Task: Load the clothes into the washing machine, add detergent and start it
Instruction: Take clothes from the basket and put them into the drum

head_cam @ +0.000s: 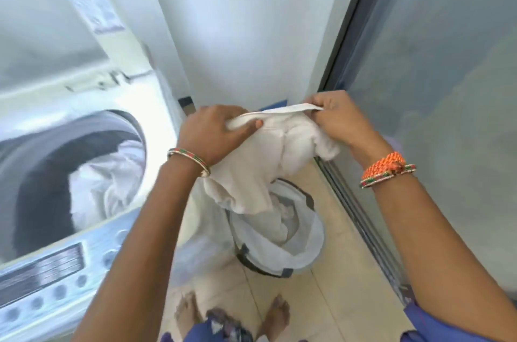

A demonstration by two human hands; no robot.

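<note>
Bare feet point(232, 313) down on the floor tiles point(321, 299), forearms reaching up from there. Left hand point(215, 131) curled round a bunched edge of the white garment point(263, 162), thumb pressed over the fold. Right hand point(338, 117) pinching the other end of that edge, fingers tight on a flat band of cloth, maybe a waistband or hem, hard to tell which. Garment stretched between both hands, hanging down with its tail trailing into the laundry basket point(313, 246) right below. More white stuff bunched inside the basket, so probably not the last piece.

Washing machine point(92, 263) off to the left, top-loader, lid up, drum opening point(36, 187) already holding some pale laundry point(106, 179). Control panel point(42, 271) along the near edge, blurry, no reading it.

Tips for this bit, just opinion:
- Lift higher before swinging left, so the tail clears the basket rim instead of dragging the basket along.
- Give it a shake to loosen it, then drop it in loose, not balled up. Washes better.
- Aim for the middle of the drum, keep cloth off the rim so nothing gets trapped when the lid shuts.
- Easy on the pulling, thin cotton-looking fabric, seams could strain.

No detergent anywhere in view, so that step looks not yet started.
</note>
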